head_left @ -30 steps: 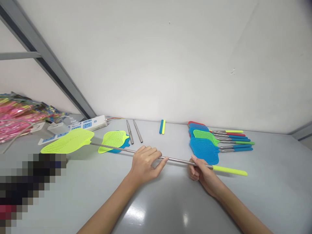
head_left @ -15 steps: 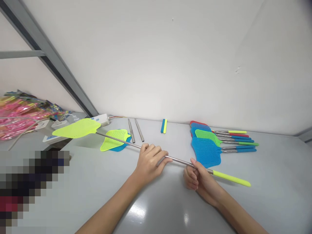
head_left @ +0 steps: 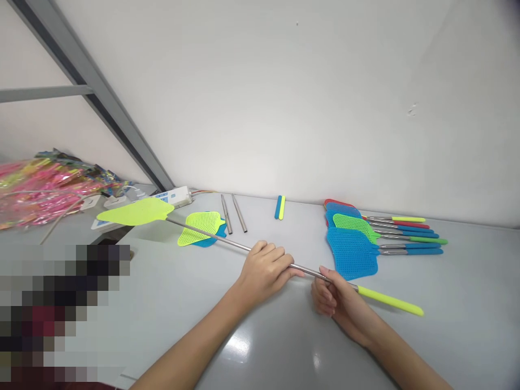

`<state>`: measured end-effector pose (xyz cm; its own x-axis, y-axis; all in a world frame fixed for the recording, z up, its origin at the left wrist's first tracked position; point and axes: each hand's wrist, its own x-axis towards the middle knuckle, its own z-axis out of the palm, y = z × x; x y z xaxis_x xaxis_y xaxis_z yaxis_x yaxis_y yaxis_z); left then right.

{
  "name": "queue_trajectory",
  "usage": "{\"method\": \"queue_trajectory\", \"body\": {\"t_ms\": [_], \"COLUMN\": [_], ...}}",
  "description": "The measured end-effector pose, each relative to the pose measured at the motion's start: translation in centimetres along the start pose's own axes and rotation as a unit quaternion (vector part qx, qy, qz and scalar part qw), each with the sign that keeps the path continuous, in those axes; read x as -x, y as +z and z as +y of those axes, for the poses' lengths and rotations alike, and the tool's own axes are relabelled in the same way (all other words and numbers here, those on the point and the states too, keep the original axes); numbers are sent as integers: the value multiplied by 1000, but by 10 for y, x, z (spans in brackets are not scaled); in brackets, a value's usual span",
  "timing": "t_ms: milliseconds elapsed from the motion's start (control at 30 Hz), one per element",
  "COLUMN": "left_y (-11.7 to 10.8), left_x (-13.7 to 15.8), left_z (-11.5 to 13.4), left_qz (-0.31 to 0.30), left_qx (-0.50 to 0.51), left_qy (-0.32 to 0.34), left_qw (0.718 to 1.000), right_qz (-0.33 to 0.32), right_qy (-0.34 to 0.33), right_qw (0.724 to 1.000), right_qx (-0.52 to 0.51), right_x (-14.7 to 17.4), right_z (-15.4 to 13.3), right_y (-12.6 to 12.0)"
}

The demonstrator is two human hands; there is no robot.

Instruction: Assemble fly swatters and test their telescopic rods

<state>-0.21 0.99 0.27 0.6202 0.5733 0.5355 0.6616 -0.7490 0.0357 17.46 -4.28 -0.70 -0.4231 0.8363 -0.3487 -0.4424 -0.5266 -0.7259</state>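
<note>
A yellow fly swatter (head_left: 138, 212) with a long metal rod and a yellow grip is held aslant over the table, its head up to the left. My left hand (head_left: 270, 269) is closed around the middle of the rod. Closer to the yellow grip, my right hand (head_left: 335, 295) pinches the rod with the thumb on top, fingers curled below. Beneath the rod lie a loose yellow swatter head (head_left: 199, 227) and a blue swatter head (head_left: 209, 242). Two metal rods (head_left: 239, 214) and a blue and a yellow grip (head_left: 281, 208) lie behind.
Several complete swatters (head_left: 353, 252) in blue, green and red are stacked at the right by the wall. At the left are a white power strip (head_left: 179, 196), cables and a heap of bagged colourful goods (head_left: 52, 187). A grey metal frame (head_left: 109, 108) slants down there.
The view has shifted slightly, so the table's things appear further right. My left hand sits a little nearer to my right hand along the rod. Both hands keep hold of the swatter.
</note>
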Motion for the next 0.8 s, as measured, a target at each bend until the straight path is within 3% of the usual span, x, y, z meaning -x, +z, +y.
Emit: {"method": "queue_trajectory", "body": {"t_ms": [300,800], "left_y": [-3,-19], "left_x": [0,0], "left_z": [-6,-26], "left_qz": [47,70], "left_qx": [-72,-99], "left_qy": [65,60], "left_qw": [994,991], "right_qz": [-1,-4], "right_qy": [10,-47], "right_qw": [1000,998], "right_qx": [-25,43], "right_x": [2,6], "right_z": [-4,-13], "right_y": [0,-6]}}
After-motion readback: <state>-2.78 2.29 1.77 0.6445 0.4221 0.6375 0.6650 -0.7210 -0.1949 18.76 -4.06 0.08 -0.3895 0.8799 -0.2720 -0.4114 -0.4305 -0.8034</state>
